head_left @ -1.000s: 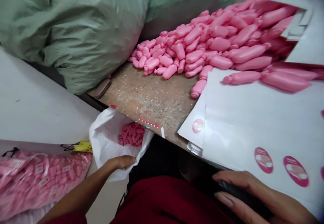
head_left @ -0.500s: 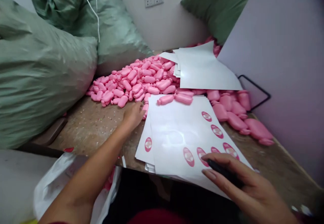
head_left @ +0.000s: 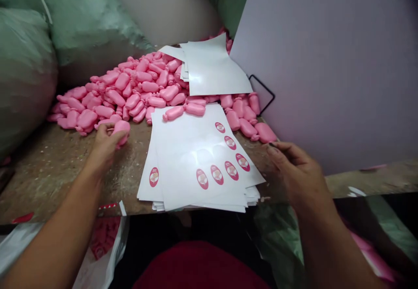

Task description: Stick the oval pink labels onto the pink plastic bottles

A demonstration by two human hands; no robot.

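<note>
Now left hand (head_left: 105, 147) gripping pink bottle (head_left: 122, 131); right hand (head_left: 298, 171) empty beside label sheets (head_left: 186, 149).

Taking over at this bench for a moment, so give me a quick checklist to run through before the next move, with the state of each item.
1. Left hand has hold of one pink bottle: ok.
2. Right hand is free, holding nothing: ok.
3. Top of the stack of sticker sheets is free of loose items: not ok, two pink bottles lie on it.
4. Stickers on the top sheet are in place: ok.
5. Bottle in the left hand has a sticker on it: cannot tell, the fingers and angle hide most of it.
6. White bag has room for more: cannot tell, only part of it shows below the bench.
</note>
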